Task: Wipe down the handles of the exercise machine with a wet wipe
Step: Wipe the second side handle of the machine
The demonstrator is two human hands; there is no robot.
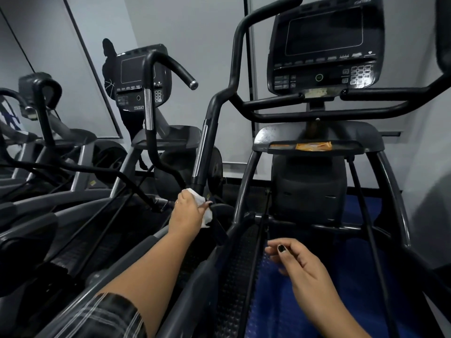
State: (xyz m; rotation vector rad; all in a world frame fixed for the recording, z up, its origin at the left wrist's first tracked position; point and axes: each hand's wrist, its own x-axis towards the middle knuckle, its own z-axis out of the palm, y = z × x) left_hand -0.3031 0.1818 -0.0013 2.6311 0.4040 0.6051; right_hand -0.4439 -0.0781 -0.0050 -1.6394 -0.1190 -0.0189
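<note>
The left hand (188, 212) is gripping the soft, limp wipe (206, 214), bunched against the low near end of the rigid handle (210, 140); the right hand (301, 262) is hovering relaxed, holding nothing.

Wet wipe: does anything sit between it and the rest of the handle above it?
Nothing visible. The left hand holds the wet wipe against the bottom of the handle, and the length above it is bare. The neighbouring machine's handle stands apart to the left.
</note>
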